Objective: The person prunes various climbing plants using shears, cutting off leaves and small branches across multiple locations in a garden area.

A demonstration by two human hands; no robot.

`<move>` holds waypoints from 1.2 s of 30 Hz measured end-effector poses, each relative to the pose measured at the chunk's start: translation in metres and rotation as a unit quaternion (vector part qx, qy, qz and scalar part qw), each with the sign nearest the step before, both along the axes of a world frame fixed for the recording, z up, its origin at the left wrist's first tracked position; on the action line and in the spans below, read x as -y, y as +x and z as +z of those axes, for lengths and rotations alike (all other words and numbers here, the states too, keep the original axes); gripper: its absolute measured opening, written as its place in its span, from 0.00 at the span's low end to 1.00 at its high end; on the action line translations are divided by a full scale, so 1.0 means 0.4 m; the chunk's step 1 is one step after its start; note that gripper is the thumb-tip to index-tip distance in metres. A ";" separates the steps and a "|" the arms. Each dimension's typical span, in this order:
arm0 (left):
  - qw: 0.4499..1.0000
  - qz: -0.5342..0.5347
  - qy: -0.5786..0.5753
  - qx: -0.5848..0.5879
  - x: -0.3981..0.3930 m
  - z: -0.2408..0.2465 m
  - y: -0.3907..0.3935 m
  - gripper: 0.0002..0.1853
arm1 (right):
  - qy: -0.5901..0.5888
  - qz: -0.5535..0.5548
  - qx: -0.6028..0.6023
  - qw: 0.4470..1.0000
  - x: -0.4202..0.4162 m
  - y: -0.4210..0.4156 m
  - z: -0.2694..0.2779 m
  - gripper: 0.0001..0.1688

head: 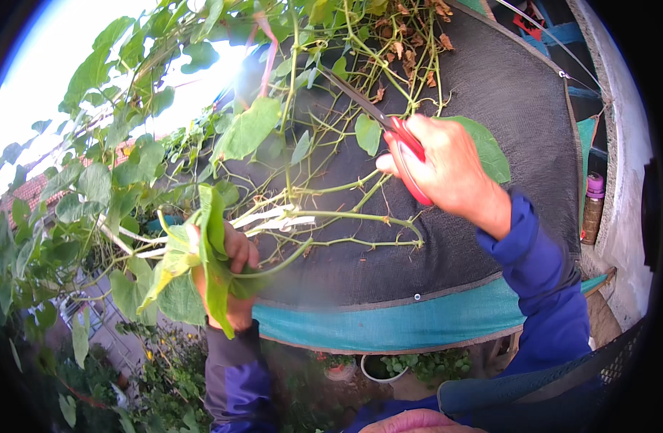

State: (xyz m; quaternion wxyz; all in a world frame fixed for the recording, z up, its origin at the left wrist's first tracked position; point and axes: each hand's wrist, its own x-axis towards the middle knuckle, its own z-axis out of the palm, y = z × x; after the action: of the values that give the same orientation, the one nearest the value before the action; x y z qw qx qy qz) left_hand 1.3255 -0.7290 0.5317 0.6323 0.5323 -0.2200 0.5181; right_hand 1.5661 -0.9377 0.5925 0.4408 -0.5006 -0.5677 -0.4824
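Note:
My right hand (445,162) grips a pair of red-handled scissors (408,143), their dark blades pointing up and left among the vine stems (358,48). Whether the blades are parted is hard to see. In my left hand (236,260) is a bunch of large green leaves (215,260), one of them yellowing, with a cut-looking stalk curving out to the right. The leaves hide part of the fingers. White strips (280,219) run along bare vine stems between my two hands. A broad leaf (480,149) lies behind my right wrist.
Black shade netting (504,86) spreads beneath the vines, with a teal band (396,325) along its near edge. Dried brown leaves (410,54) hang at the top. Potted plants (385,368) stand below. A bottle with a purple lid (594,205) is by the wall (618,135) at right.

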 end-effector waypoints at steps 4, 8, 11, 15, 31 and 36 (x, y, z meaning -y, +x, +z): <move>0.999 0.013 0.035 -0.002 -0.002 0.094 -0.024 0.20 | -0.057 -0.091 -0.026 0.994 0.049 -0.013 0.091 0.22; 1.000 -0.022 -0.004 0.017 -0.119 0.103 0.023 0.15 | -0.096 -0.158 -0.027 0.982 0.062 0.038 0.114 0.23; 1.000 -0.021 0.022 0.004 -0.123 0.088 0.005 0.15 | -0.112 -0.169 -0.045 0.978 0.065 0.071 0.127 0.22; 0.992 0.088 -0.032 -0.082 -0.071 0.074 0.061 0.16 | -0.114 -0.212 -0.118 0.964 0.090 0.135 0.173 0.20; 0.846 0.371 0.370 -0.099 -0.135 0.253 0.418 0.13 | -0.098 -0.466 -0.120 0.871 0.140 0.270 0.368 0.19; 0.934 0.220 0.240 -0.147 -0.175 0.267 0.551 0.12 | -0.121 -0.509 -0.094 0.847 0.141 0.258 0.410 0.21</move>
State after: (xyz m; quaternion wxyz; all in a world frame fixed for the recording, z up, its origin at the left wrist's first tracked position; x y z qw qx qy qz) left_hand 1.5458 -0.6590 0.6383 0.3810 0.7733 -0.1198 0.4925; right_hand 1.6691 -0.9941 0.7565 0.1210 -0.8115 -0.2432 -0.5174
